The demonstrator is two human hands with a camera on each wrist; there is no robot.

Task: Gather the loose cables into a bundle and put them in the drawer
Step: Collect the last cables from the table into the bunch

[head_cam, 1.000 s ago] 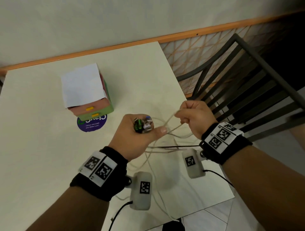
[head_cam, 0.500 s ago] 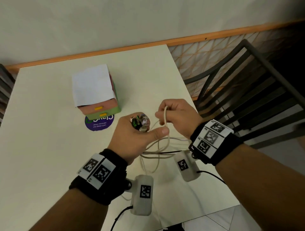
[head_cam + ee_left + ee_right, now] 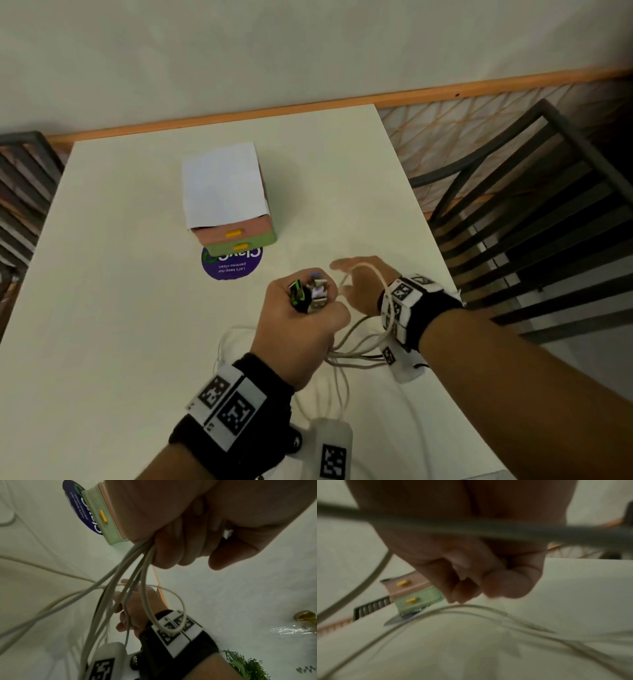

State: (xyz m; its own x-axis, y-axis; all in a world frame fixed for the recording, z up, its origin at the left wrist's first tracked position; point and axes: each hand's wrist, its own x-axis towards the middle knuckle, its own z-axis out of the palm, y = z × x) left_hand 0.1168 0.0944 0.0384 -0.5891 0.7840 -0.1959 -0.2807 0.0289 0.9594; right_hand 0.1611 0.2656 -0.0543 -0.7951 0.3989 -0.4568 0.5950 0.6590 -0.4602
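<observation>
My left hand [image 3: 303, 318] is a fist round the cable bundle, with a green-black plug [image 3: 297, 291] and silver USB plugs [image 3: 318, 291] sticking out of its top. White cables [image 3: 346, 346] hang from the fist in loops to the table; the left wrist view shows the strands [image 3: 118, 582] leaving the fist [image 3: 197, 527]. My right hand [image 3: 358, 286] is just right of it, fingers loose, a cable loop [image 3: 371, 270] draped over its back and wristband. The small drawer unit [image 3: 226, 192] has a pink drawer [image 3: 219, 236] and a green drawer [image 3: 260, 241], both shut.
The drawer unit stands on a purple round sticker [image 3: 231, 267] on the white table [image 3: 120, 325]. A dark slatted chair [image 3: 534, 212] stands at the table's right edge and another [image 3: 20, 192] at the left. A wall with an orange skirting [image 3: 308, 106] runs behind.
My right hand pinched a strand raised to the right, brought it over to the left fist, then let go; the loop now lies over its back and wrist. Left fist unchanged.
</observation>
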